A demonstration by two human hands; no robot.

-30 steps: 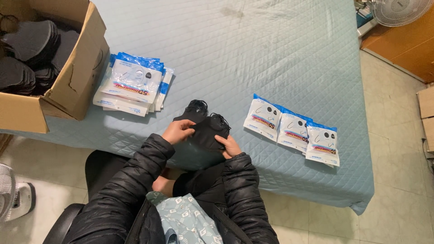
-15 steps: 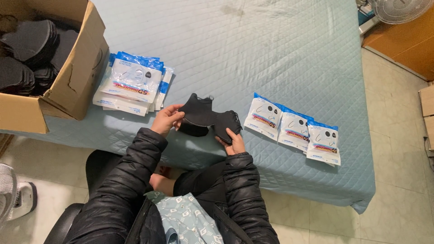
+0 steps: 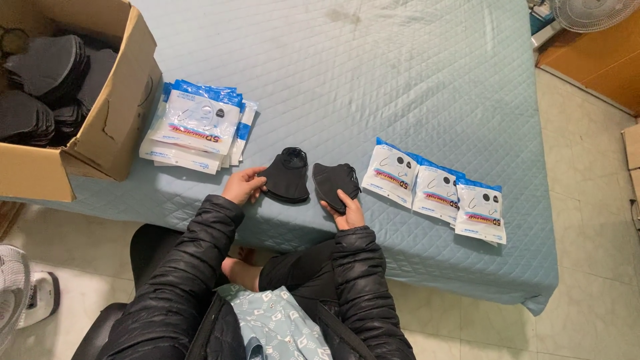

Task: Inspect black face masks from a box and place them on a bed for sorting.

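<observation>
My left hand (image 3: 243, 185) grips the edge of a small stack of black face masks (image 3: 287, 175) lying on the light blue quilted table cover (image 3: 373, 87). My right hand (image 3: 345, 205) holds a second small stack of black masks (image 3: 335, 181) just to the right, a narrow gap apart from the first. To the right lie three filled white-and-blue mask packets (image 3: 435, 190) in an overlapping row. A pile of flat white-and-blue packets (image 3: 197, 125) sits to the left of my hands.
An open cardboard box (image 3: 110, 113) full of black masks (image 3: 47, 83) stands at the table's left edge. A white fan (image 3: 587, 10) is at top right, another fan (image 3: 17, 293) on the floor at lower left. Wooden furniture (image 3: 600, 63) stands at right.
The single bundle of black masks held in both hands has been split into two stacks, one in each hand, and laid side by side on the table.
</observation>
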